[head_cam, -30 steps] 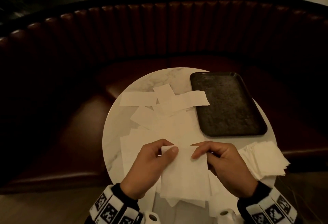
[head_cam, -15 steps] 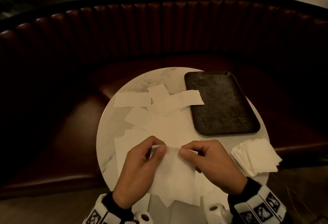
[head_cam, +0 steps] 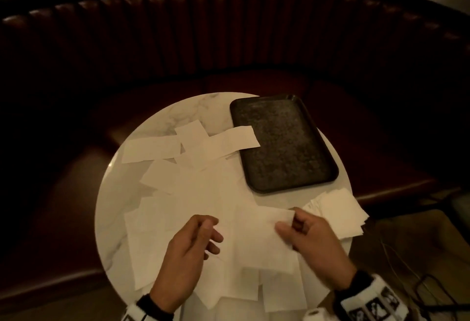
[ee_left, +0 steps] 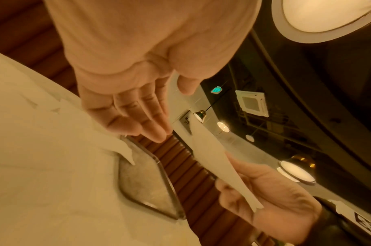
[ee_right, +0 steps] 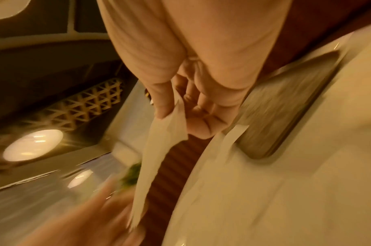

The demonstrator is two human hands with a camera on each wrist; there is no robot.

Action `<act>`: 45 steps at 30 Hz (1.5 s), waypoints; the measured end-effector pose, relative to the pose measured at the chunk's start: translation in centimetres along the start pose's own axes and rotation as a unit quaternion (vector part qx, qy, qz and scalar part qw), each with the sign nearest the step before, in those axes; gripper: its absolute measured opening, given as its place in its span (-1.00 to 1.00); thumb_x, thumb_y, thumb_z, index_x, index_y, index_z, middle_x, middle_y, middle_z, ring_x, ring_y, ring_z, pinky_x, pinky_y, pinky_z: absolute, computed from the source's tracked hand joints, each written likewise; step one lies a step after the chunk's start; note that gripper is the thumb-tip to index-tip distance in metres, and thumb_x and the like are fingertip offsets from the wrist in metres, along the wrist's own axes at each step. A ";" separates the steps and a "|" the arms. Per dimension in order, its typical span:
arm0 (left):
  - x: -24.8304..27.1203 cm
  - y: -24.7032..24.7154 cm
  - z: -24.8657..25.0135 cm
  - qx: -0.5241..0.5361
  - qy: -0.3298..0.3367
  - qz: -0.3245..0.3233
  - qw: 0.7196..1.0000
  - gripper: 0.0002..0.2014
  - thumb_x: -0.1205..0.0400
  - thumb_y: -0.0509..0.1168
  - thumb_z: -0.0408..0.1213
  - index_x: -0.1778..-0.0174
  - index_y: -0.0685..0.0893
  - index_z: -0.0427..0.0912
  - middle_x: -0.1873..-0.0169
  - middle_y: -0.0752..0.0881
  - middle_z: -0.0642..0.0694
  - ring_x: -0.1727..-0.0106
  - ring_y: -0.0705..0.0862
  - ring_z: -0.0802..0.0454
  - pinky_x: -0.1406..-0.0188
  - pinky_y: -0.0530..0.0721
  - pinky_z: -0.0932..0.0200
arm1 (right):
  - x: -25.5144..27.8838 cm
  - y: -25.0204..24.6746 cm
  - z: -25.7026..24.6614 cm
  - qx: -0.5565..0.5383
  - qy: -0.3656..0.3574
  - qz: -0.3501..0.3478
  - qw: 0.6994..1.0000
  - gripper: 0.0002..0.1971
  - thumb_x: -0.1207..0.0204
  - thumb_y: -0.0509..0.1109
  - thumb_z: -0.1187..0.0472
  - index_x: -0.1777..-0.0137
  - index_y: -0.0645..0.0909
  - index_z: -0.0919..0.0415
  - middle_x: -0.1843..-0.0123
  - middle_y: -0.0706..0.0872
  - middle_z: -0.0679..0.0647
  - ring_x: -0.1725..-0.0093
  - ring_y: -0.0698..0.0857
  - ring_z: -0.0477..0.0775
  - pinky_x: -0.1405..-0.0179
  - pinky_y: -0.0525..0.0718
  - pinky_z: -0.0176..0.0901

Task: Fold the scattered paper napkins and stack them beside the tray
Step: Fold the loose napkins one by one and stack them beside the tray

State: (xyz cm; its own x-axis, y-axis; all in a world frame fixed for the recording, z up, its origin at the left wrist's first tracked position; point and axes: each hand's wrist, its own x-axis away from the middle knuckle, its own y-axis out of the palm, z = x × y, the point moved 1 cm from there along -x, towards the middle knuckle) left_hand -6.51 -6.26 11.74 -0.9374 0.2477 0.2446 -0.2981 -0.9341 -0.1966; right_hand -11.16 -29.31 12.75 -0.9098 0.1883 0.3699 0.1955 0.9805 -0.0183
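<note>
A folded white napkin (head_cam: 262, 242) hangs above the round marble table (head_cam: 114, 208), and my right hand (head_cam: 286, 222) pinches its upper right corner between thumb and forefinger. The right wrist view shows that pinch on the napkin (ee_right: 157, 146). My left hand (head_cam: 213, 235) hovers just left of the napkin with straight, relaxed fingers (ee_left: 153, 123) and holds nothing. A stack of folded napkins (head_cam: 338, 211) lies at the table's right edge, in front of the dark tray (head_cam: 282, 142). Several unfolded napkins (head_cam: 152, 149) are spread over the table's left and middle.
A dark red ribbed booth sofa (head_cam: 229, 41) curves around the far side of the table. One loose napkin's corner (head_cam: 244, 136) overlaps the tray's left rim. Cables (head_cam: 396, 264) lie on the floor at the lower right.
Both hands pinched the napkin's top edge before. Now the left hand has let go and opened, and the right hand has carried the napkin rightward, nearer the stack.
</note>
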 end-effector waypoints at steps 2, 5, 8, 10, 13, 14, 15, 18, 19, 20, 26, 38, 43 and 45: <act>-0.7 -0.1 -1.5 -0.015 -0.033 0.017 0.999 -0.70 -0.77 0.09 -0.06 -0.01 0.71 -0.05 0.23 0.80 -0.08 0.27 0.75 -0.02 0.22 0.61 0.03 | -1.9 -5.2 0.8 0.035 0.012 0.046 0.998 -0.87 -0.58 0.35 0.37 -0.06 0.69 0.32 0.06 0.85 0.21 0.06 0.82 0.17 0.02 0.78 0.08; -1.7 -0.6 -4.1 -0.046 -0.080 0.043 0.995 -0.71 -0.78 0.09 -0.16 0.05 0.72 -0.09 0.26 0.79 -0.10 0.30 0.72 -0.01 0.27 0.58 0.12 | -4.8 -12.6 3.1 0.099 0.071 0.100 0.988 -0.89 -0.58 0.36 0.34 -0.05 0.67 0.20 -0.02 0.83 0.23 0.01 0.80 0.18 -0.06 0.75 0.17; -2.9 -1.0 -6.7 -0.097 -0.120 0.072 0.985 -0.75 -0.77 0.15 -0.20 0.10 0.71 -0.10 0.28 0.79 -0.12 0.31 0.72 -0.02 0.29 0.57 0.17 | -7.9 -16.9 5.8 0.252 0.115 0.119 0.953 -0.91 -0.57 0.41 0.29 -0.03 0.62 0.16 -0.07 0.77 0.22 0.01 0.72 0.13 -0.07 0.68 0.12; -3.9 -1.4 -8.0 -0.127 -0.143 0.090 0.977 -0.79 -0.76 0.19 -0.23 0.11 0.70 -0.12 0.26 0.78 -0.11 0.25 0.73 -0.07 0.27 0.57 0.20 | -9.8 -18.3 7.4 0.372 0.132 0.149 0.907 -0.77 -0.56 0.42 0.24 -0.18 0.59 0.25 -0.14 0.72 0.29 -0.11 0.67 0.29 -0.17 0.58 0.14; -5.4 -2.1 -9.6 -0.169 -0.169 0.113 0.964 -0.84 -0.73 0.24 -0.23 0.12 0.67 -0.12 0.18 0.76 -0.07 0.12 0.72 -0.09 0.22 0.57 0.24 | -11.4 -18.6 9.7 0.414 0.145 0.190 0.879 -0.68 -0.53 0.44 0.25 -0.24 0.54 0.30 -0.22 0.65 0.38 -0.21 0.62 0.41 -0.27 0.53 0.18; -6.0 -2.3 -10.1 -0.192 -0.170 0.119 0.959 -0.86 -0.72 0.26 -0.23 0.13 0.66 -0.12 0.15 0.75 -0.05 0.07 0.71 -0.09 0.17 0.56 0.21 | -11.7 -18.5 10.5 0.414 0.144 0.198 0.877 -0.65 -0.51 0.45 0.26 -0.26 0.51 0.28 -0.27 0.60 0.38 -0.21 0.60 0.43 -0.29 0.55 0.23; -6.6 -2.5 -10.6 -0.217 -0.167 0.123 0.954 -0.89 -0.71 0.28 -0.23 0.12 0.65 -0.11 0.12 0.73 -0.05 0.02 0.70 -0.08 0.12 0.55 0.19 | -11.8 -18.3 11.2 0.412 0.149 0.206 0.875 -0.60 -0.49 0.47 0.26 -0.28 0.48 0.26 -0.33 0.52 0.39 -0.24 0.58 0.46 -0.32 0.54 0.31; -8.8 -2.6 -11.5 -0.308 -0.144 0.118 0.933 -0.91 -0.68 0.31 -0.19 -0.02 0.66 -0.10 -0.04 0.64 -0.07 -0.10 0.64 -0.10 -0.06 0.54 0.17 | -12.0 -18.0 12.6 0.410 0.172 0.231 0.865 -0.46 -0.47 0.49 0.23 -0.40 0.39 0.27 -0.43 0.36 0.43 -0.34 0.46 0.54 -0.38 0.47 0.43; -9.6 -2.5 -11.6 -0.347 -0.140 0.108 0.921 -0.85 -0.67 0.31 -0.14 -0.09 0.66 -0.08 -0.12 0.60 -0.06 -0.15 0.60 -0.11 -0.11 0.53 0.14 | -11.9 -17.9 12.7 0.415 0.173 0.241 0.860 -0.43 -0.46 0.50 0.21 -0.42 0.38 0.29 -0.43 0.36 0.45 -0.36 0.44 0.56 -0.37 0.46 0.43; -10.3 -2.3 -11.6 -0.385 -0.139 0.096 0.907 -0.80 -0.67 0.30 -0.08 -0.15 0.64 -0.05 -0.20 0.56 -0.03 -0.20 0.54 -0.11 -0.15 0.53 0.09 | -11.8 -17.9 12.7 0.423 0.170 0.249 0.854 -0.42 -0.46 0.51 0.19 -0.42 0.38 0.28 -0.42 0.38 0.47 -0.36 0.42 0.57 -0.36 0.46 0.44; -15.8 -1.0 -10.8 -0.451 -0.172 0.075 0.873 -0.36 -0.56 0.28 0.21 -0.53 0.33 0.08 -0.60 0.17 0.07 -0.53 0.23 -0.17 -0.41 0.36 -0.20 | -9.8 -15.2 11.0 0.431 0.103 0.250 0.861 -0.46 -0.38 0.55 0.23 -0.35 0.47 0.18 -0.30 0.56 0.39 -0.31 0.45 0.48 -0.39 0.40 0.36; -21.4 -0.9 -11.1 -0.467 -0.166 0.033 0.868 -0.41 -0.46 0.43 0.10 -0.35 0.41 0.02 -0.27 0.54 0.00 -0.33 0.45 -0.15 -0.31 0.39 -0.15 | -3.8 -5.2 8.0 0.414 -0.092 0.133 0.896 -0.64 -0.30 0.34 0.05 -0.14 0.61 -0.16 0.04 0.58 -0.12 0.18 0.50 0.15 0.14 0.44 -0.01; -21.7 -1.3 -10.0 -0.413 -0.199 -0.011 0.889 -0.81 -0.52 0.34 -0.04 0.09 0.48 0.03 0.02 0.62 0.04 -0.09 0.59 -0.06 -0.20 0.30 -0.09 | -3.0 -3.6 8.2 0.407 -0.075 0.073 0.907 -0.24 -0.28 0.59 0.34 -0.02 0.40 -0.64 -0.08 0.53 -0.54 0.14 0.57 -0.09 0.18 0.46 -0.45; -21.0 -1.6 -9.3 -0.369 -0.192 -0.023 0.909 -0.78 -0.49 0.35 0.01 0.06 0.54 0.01 0.02 0.58 0.04 -0.07 0.59 -0.06 -0.18 0.35 -0.08 | -3.1 -2.4 8.0 0.381 -0.070 0.055 0.920 -0.30 -0.28 0.60 0.38 0.01 0.46 -0.54 -0.09 0.57 -0.45 0.12 0.63 -0.14 0.14 0.49 -0.56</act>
State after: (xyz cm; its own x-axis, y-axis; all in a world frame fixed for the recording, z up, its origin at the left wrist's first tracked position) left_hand 11.95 -7.57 -1.87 -0.8314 0.0427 0.5540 -0.5081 -0.4622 -0.7268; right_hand -11.74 -31.85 4.21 -0.9486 0.2417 0.2041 0.0249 0.7001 -0.7136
